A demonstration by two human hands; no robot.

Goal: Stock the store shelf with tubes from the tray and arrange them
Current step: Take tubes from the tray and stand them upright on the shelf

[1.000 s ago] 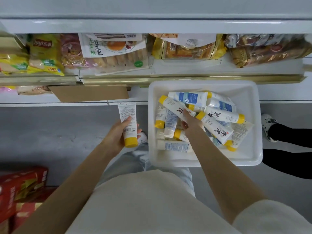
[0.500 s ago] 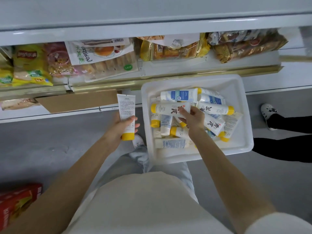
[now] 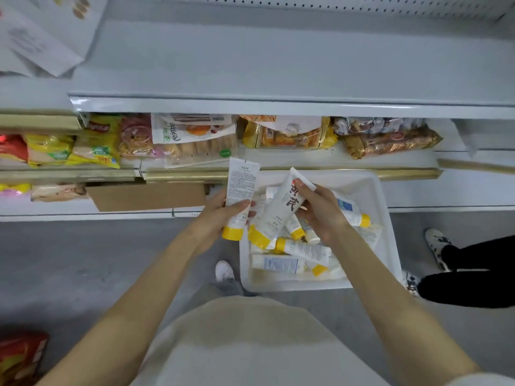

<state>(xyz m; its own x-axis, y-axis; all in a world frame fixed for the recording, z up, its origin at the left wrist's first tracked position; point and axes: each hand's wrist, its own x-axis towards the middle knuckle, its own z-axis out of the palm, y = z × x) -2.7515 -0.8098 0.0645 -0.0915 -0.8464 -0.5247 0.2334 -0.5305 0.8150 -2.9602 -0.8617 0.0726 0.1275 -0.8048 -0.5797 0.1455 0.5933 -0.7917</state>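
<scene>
Head view: two yellow-capped tubes in hand. Left tube (image 3: 242, 188) is pinched between the thumb and curled fingers of the left hand (image 3: 214, 221), just left of the tray (image 3: 386, 207). Its long axis is near upright in frame, cap toward the person, crimped end toward the shelving. Right tube (image 3: 280, 215) is gripped mid-body by the right hand (image 3: 320, 213) over the tray, tilted, cap low-left, crimp up-right. Likely one per hand so both go up together, caps matched for neat rows. More tubes (image 3: 303, 250) lie jumbled in the tray. The bare shelf (image 3: 278, 59) above the snack bags (image 3: 192, 137) is the probable destination.
</scene>
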